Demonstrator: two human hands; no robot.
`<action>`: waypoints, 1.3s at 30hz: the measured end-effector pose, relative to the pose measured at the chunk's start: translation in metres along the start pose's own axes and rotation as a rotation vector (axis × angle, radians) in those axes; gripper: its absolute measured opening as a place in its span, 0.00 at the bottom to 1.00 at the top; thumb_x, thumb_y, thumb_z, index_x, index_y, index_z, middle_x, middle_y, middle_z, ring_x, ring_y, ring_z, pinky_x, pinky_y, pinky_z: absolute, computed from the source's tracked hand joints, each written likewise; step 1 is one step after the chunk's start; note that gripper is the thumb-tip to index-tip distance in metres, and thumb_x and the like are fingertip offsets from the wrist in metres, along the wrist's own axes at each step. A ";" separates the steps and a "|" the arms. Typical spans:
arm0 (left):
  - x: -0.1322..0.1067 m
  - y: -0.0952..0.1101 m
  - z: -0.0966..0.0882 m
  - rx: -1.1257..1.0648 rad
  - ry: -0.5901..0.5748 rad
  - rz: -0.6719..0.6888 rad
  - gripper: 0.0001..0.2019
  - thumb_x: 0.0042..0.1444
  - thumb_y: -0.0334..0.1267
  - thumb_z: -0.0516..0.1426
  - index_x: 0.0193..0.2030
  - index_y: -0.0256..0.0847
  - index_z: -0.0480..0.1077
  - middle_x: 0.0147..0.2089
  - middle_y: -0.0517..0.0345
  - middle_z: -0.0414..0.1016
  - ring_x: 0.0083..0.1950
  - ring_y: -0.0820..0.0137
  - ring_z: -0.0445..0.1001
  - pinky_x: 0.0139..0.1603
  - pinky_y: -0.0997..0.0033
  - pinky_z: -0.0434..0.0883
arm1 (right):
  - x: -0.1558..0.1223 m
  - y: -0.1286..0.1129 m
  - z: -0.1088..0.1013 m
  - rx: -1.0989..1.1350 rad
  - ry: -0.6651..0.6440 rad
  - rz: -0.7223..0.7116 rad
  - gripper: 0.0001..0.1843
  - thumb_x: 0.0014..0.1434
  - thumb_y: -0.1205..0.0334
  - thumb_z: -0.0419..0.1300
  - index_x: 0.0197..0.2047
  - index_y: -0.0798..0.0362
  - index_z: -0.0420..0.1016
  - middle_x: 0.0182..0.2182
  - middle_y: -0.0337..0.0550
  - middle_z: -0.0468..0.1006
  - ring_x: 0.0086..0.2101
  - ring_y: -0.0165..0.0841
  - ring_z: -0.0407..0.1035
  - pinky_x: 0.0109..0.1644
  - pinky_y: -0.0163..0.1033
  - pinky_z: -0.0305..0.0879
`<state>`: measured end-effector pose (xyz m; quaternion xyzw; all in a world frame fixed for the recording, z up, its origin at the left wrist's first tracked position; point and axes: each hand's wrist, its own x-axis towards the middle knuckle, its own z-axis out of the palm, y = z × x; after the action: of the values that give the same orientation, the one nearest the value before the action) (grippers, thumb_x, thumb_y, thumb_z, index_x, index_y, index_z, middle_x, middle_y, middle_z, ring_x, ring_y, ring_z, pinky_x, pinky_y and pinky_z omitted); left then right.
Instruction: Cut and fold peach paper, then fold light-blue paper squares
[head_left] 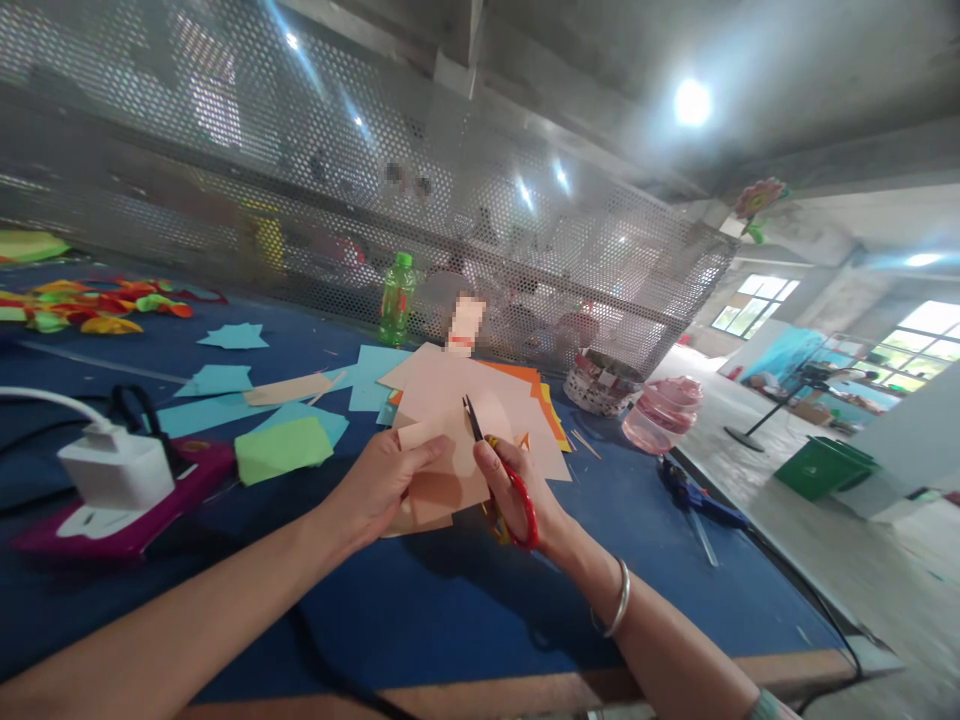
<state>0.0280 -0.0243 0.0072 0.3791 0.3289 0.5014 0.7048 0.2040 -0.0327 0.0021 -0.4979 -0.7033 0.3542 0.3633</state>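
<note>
Along the near edge of the blue-topped bench [600,672], the left hand [382,485] is closed in a pinch on peach paper sheets [442,390], which lie mid-bench over orange and yellow sheets [546,410]. The right hand [516,490] is closed through the loops of red-handled scissors [526,510], with the dark blades narrowly parted at the paper. A clean cut is best served by the paper being kept taut close to the blades and being turned into them. A silver bangle [619,598] is worn on the right wrist.

Toward the left edge, a white charger [116,467] sits on a magenta case [127,515], beside a green paper square [283,450]. Toward the right edge lies a blue glue gun [694,495]. Beyond are a pink plastic jar [662,415], a woven basket [602,382], a green plastic bottle [396,300] and, at the far left corner, colourful paper petals [97,305].
</note>
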 end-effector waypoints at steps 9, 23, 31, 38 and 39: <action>-0.002 0.002 0.001 0.010 0.005 -0.005 0.25 0.44 0.41 0.72 0.48 0.32 0.79 0.42 0.45 0.85 0.39 0.56 0.82 0.44 0.62 0.77 | 0.000 0.000 -0.002 -0.010 -0.026 0.000 0.28 0.64 0.32 0.50 0.31 0.50 0.59 0.18 0.32 0.64 0.15 0.29 0.68 0.16 0.31 0.59; 0.005 0.003 -0.005 -0.079 -0.022 -0.110 0.21 0.48 0.33 0.68 0.51 0.36 0.78 0.41 0.47 0.85 0.36 0.58 0.83 0.43 0.60 0.77 | 0.001 -0.003 -0.003 -0.081 -0.012 -0.039 0.26 0.65 0.35 0.51 0.30 0.49 0.58 0.17 0.31 0.62 0.17 0.26 0.62 0.20 0.30 0.54; 0.005 0.005 -0.004 -0.129 -0.041 -0.166 0.18 0.50 0.29 0.66 0.49 0.34 0.78 0.39 0.46 0.85 0.35 0.60 0.82 0.40 0.63 0.77 | 0.000 -0.003 -0.005 -0.079 -0.019 -0.064 0.26 0.65 0.35 0.51 0.30 0.50 0.59 0.17 0.31 0.62 0.17 0.26 0.61 0.21 0.30 0.54; 0.003 0.008 -0.002 -0.096 0.010 -0.164 0.14 0.49 0.28 0.66 0.45 0.33 0.80 0.37 0.47 0.85 0.32 0.62 0.82 0.37 0.66 0.78 | 0.000 -0.004 -0.005 -0.108 -0.021 -0.105 0.26 0.66 0.37 0.50 0.29 0.50 0.60 0.17 0.32 0.63 0.19 0.26 0.60 0.24 0.32 0.54; 0.003 0.009 -0.002 -0.089 0.019 -0.164 0.14 0.48 0.29 0.67 0.45 0.33 0.80 0.37 0.47 0.84 0.31 0.62 0.82 0.37 0.66 0.78 | 0.000 -0.005 -0.006 -0.112 -0.017 -0.110 0.27 0.67 0.37 0.50 0.28 0.50 0.60 0.17 0.32 0.63 0.19 0.26 0.60 0.24 0.32 0.55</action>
<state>0.0237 -0.0189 0.0136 0.3144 0.3428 0.4598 0.7565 0.2067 -0.0332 0.0089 -0.4752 -0.7512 0.2979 0.3479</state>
